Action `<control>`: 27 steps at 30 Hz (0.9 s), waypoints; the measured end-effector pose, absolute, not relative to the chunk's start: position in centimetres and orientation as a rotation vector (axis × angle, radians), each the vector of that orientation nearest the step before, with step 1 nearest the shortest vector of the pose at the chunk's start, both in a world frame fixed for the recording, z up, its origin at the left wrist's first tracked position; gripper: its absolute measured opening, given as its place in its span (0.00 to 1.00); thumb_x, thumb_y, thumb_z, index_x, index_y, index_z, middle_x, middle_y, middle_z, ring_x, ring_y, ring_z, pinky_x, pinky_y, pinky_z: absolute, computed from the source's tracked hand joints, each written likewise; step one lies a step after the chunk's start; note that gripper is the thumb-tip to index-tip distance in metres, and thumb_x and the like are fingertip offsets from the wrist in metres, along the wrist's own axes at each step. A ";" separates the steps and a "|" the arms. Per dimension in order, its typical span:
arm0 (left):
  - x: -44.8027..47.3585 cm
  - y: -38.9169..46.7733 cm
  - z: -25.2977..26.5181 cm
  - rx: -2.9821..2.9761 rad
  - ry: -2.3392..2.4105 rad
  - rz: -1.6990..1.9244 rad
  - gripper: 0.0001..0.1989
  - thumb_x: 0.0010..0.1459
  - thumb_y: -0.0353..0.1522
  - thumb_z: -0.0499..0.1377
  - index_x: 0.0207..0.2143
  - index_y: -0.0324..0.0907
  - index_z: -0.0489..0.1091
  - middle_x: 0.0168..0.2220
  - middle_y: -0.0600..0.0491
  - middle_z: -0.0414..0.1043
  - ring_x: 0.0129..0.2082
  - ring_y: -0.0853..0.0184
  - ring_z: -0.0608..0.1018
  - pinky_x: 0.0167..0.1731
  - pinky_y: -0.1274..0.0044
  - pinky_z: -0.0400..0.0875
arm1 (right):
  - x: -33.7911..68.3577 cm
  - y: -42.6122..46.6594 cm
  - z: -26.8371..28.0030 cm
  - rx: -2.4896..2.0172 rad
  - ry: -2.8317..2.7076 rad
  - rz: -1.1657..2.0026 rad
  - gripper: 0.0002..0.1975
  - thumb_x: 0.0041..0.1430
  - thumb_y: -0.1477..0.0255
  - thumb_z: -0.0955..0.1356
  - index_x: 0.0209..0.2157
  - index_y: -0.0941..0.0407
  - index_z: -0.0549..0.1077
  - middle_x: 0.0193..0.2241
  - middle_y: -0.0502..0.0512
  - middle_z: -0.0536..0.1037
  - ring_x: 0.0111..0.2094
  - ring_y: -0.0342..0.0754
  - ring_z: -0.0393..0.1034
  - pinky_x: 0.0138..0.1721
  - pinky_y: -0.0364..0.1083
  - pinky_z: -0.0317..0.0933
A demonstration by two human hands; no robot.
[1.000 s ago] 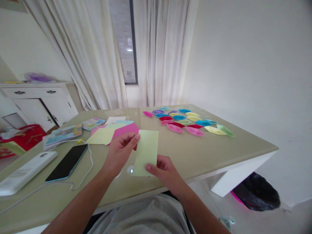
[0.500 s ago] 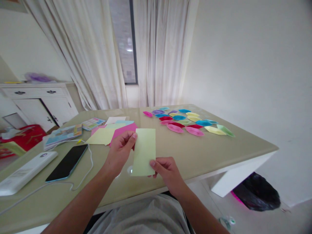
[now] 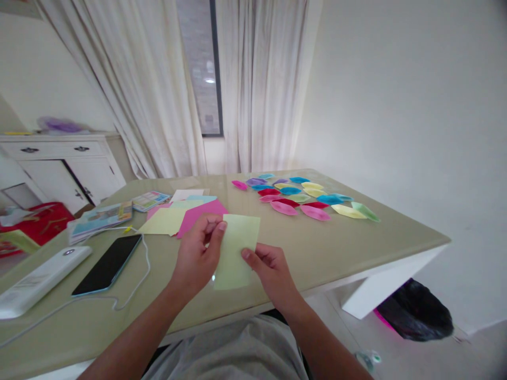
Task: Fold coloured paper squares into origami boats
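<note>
A pale green sheet of paper (image 3: 236, 248) is held up in front of me, just above the near part of the table. My left hand (image 3: 200, 248) pinches its left edge near the top, thumb in front. Lower on the right side, my right hand (image 3: 271, 269) grips the same paper, its thumb lying on the front face. Fingers behind the sheet are hidden. Behind my left hand lies a bright pink sheet (image 3: 206, 210), overlapping a pale yellow sheet (image 3: 160, 220) and other coloured paper.
Several folded paper boat shapes (image 3: 284, 208) spread over the table's far right. To the left are a phone (image 3: 108, 265), a white device (image 3: 43, 282), a white cable (image 3: 147, 258) and booklets (image 3: 103, 217). A black bag (image 3: 415, 310) sits on the floor at right.
The green paper has tilted, its top leaning slightly to the right. My right hand has slid up its edge, and my left hand has turned a little, its thumb now more upright.
</note>
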State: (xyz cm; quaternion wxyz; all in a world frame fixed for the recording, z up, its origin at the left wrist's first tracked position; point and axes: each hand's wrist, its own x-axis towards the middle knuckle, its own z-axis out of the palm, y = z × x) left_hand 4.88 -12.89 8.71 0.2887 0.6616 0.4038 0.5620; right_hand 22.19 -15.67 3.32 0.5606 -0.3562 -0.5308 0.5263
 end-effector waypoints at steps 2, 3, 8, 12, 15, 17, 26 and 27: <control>4.5 -12.5 8.8 1.729 1.133 1.568 0.12 0.69 0.44 0.59 0.42 0.45 0.70 0.28 0.56 0.73 0.24 0.68 0.73 0.22 0.79 0.64 | 22.2 -15.6 3.3 -0.883 -1.308 1.154 0.25 0.59 0.49 0.74 0.24 0.57 0.78 0.20 0.49 0.69 0.24 0.44 0.60 0.26 0.43 0.55; 4.3 -12.3 8.8 1.719 1.147 1.581 0.12 0.68 0.44 0.60 0.41 0.45 0.70 0.27 0.56 0.73 0.23 0.68 0.72 0.22 0.79 0.64 | 22.2 -15.5 3.3 -0.898 -1.325 1.118 0.26 0.60 0.49 0.74 0.22 0.57 0.75 0.19 0.48 0.66 0.24 0.43 0.57 0.25 0.42 0.52; 4.0 -11.5 8.7 1.708 1.140 1.565 0.11 0.65 0.43 0.63 0.37 0.45 0.70 0.22 0.59 0.69 0.20 0.69 0.68 0.20 0.80 0.60 | 22.2 -15.3 3.0 -0.957 -1.334 1.042 0.25 0.60 0.51 0.73 0.22 0.57 0.75 0.19 0.48 0.65 0.23 0.43 0.56 0.25 0.44 0.50; 4.1 -11.4 8.5 1.652 1.149 1.594 0.12 0.65 0.43 0.63 0.37 0.45 0.69 0.24 0.58 0.70 0.21 0.70 0.67 0.20 0.80 0.60 | 21.9 -15.1 2.4 -0.950 -1.290 1.063 0.20 0.59 0.54 0.75 0.26 0.57 0.79 0.21 0.49 0.71 0.23 0.43 0.60 0.26 0.44 0.53; 4.3 -11.5 8.4 1.605 1.152 1.614 0.13 0.64 0.45 0.63 0.38 0.45 0.70 0.23 0.59 0.70 0.21 0.69 0.68 0.20 0.80 0.62 | 21.7 -15.2 2.0 -0.915 -1.220 1.106 0.19 0.56 0.55 0.77 0.28 0.57 0.80 0.21 0.48 0.71 0.24 0.43 0.59 0.26 0.43 0.53; 4.3 -11.5 8.5 1.577 1.152 1.629 0.14 0.65 0.45 0.63 0.38 0.45 0.69 0.23 0.58 0.70 0.21 0.70 0.69 0.20 0.80 0.63 | 21.5 -15.2 1.9 -0.887 -1.152 1.138 0.18 0.55 0.55 0.78 0.30 0.57 0.82 0.23 0.49 0.73 0.24 0.42 0.59 0.26 0.42 0.54; 4.1 -11.6 8.8 1.522 1.163 1.768 0.13 0.64 0.44 0.63 0.37 0.45 0.68 0.20 0.61 0.67 0.16 0.72 0.66 0.15 0.82 0.58 | 20.5 -15.9 1.7 -0.809 -1.051 1.264 0.21 0.56 0.53 0.78 0.34 0.57 0.80 0.21 0.47 0.74 0.22 0.40 0.61 0.25 0.40 0.55; 3.9 -11.6 9.0 1.526 1.169 1.792 0.13 0.63 0.44 0.64 0.37 0.44 0.68 0.20 0.61 0.66 0.16 0.72 0.65 0.15 0.83 0.57 | 20.4 -15.9 1.7 -0.811 -1.053 1.276 0.21 0.55 0.52 0.78 0.34 0.57 0.80 0.20 0.47 0.75 0.21 0.40 0.61 0.24 0.40 0.56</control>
